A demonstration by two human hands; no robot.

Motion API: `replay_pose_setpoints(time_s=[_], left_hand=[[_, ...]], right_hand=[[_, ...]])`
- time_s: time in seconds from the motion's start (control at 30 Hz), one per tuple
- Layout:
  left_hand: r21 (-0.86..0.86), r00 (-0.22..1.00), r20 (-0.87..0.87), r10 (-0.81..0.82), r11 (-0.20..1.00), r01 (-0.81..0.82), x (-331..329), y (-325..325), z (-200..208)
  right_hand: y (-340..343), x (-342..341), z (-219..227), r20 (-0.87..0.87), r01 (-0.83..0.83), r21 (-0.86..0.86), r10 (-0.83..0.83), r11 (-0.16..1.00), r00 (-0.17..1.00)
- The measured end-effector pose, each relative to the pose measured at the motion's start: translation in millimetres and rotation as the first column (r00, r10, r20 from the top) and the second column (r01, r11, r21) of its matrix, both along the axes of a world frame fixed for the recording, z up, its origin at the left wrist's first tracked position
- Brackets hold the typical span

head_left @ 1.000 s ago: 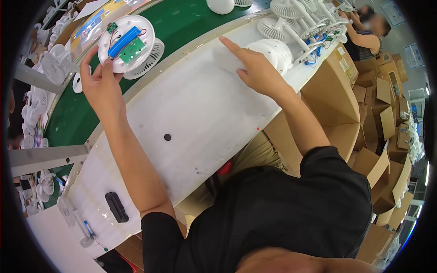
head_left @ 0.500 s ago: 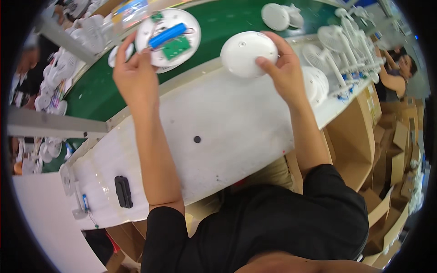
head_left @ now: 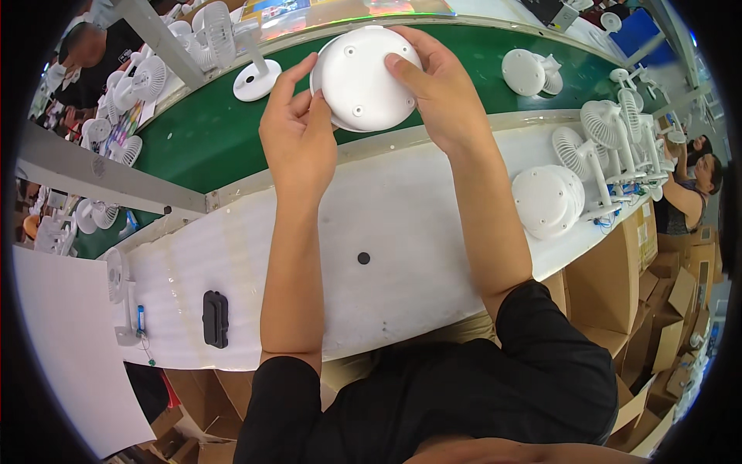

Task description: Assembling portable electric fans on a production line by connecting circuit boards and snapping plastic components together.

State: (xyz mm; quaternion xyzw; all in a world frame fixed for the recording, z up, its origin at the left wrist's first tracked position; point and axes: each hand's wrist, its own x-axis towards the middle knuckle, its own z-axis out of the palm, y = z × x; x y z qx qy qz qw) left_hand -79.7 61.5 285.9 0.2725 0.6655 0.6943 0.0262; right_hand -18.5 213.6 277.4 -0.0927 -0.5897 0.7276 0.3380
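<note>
The white cover (head_left: 369, 77) is now brought over the white base (head_left: 316, 77), hiding its battery and circuit board; full seating cannot be confirmed. Above the green belt (head_left: 216, 151), both are held, fingers curled round the rims, by left hand (head_left: 300, 131) and right hand (head_left: 442, 93).

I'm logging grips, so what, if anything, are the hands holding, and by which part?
A round white disc: the left hand holds its left edge, the right hand its right edge, with the thumb on its face.
</note>
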Motion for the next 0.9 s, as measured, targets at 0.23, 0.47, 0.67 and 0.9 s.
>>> replay_pose_setpoints(time_s=[0.23,0.47,0.67,0.9], left_hand=[[0.234,0.984,0.145,-0.103,0.970,0.067,30.0,-73.6,-7.1],[0.172,0.997,0.069,-0.022,0.985,0.010,50.7,-146.1,-129.3],[0.142,0.999,0.031,0.038,0.989,-0.042,43.9,-158.4,-174.6],[0.026,0.991,0.126,0.038,0.999,-0.041,66.9,-172.6,-164.6]], right_hand=[[-81.8,27.1,3.3,0.103,0.023,0.186,-0.043,0.982,0.994],[-153.8,40.0,-106.4,0.114,-0.007,0.329,-0.032,0.944,0.993],[-157.8,38.0,-134.1,0.129,-0.064,0.386,0.015,0.920,0.991],[-176.7,57.2,-127.7,0.254,-0.121,0.295,0.044,0.948,0.966]])
